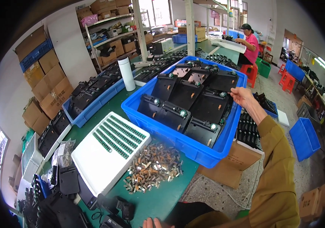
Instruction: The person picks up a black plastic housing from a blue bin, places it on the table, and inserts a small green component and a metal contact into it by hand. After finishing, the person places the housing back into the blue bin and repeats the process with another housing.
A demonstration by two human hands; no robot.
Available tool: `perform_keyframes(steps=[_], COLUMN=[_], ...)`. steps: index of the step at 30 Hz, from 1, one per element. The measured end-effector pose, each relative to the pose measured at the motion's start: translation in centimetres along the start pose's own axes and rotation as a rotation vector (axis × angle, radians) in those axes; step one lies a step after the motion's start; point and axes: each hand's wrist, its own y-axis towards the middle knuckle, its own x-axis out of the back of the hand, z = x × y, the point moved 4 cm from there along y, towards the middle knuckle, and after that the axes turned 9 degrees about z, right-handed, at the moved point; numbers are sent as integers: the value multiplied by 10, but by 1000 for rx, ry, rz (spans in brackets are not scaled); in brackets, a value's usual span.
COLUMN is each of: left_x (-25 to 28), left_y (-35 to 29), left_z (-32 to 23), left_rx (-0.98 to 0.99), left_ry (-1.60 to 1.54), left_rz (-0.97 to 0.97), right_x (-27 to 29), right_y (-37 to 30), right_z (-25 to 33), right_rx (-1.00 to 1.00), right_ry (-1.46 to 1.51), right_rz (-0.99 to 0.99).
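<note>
At the right side of a large blue crate (208,155), my right hand (243,97) is closed, with thumb and fingers pinched at the corner of a black plastic plate (223,80). Several similar black plates (183,95) overlap in the crate, each with a raised bar, a round green-and-silver part and a small copper-coloured piece. My left hand (153,223) shows only its fingertips at the lower edge of the picture; they are stretched out, apart, with nothing seen in them. In front of the crate lies a heap of small metal clips (155,167).
A white foam tray (94,159) carries rows of small green parts. Behind it stand a white bottle (126,74) and a longer blue tray (82,117) of black plates. A cardboard box (227,167) sits below the table's right edge. Farther back, a person in pink (250,47) works.
</note>
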Motion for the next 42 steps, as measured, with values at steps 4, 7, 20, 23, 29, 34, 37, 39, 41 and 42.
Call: perform_keyframes(steps=[4,7,20,23,29,34,37,39,41,42], left_x=[2,2,6,6,5,6,3,3,4,4], left_y=[3,2,5,5,4,4,3,4,4,4], left_z=[-2,0,-6,-6,-5,-6,-4,-5,-6,-6], left_rx=[3,-1,7,-5,-19,-11,-18,-15,-13,-11], left_ry=[4,8,24,14,37,38,45,49,50,51], left_rz=[13,0,10,19,-2,-3,-15,-11,-3,-2], right_x=[2,-2,-1,-2,-9,-10,-11,-11,-10,-8], right_y=[2,0,0,-5,-7,-4,-2,3,10,12], right_z=[5,3,2,5,5,6,8,9,12,11], right_rx=[35,56,7,25,40,55,64,65,45,29], right_ry=[-22,-62,-173,-204,-163,-142,-136,-138,-155,-171], right_rz=[-15,-37,5,17,-36,-84,-117,-82,-74,-64])
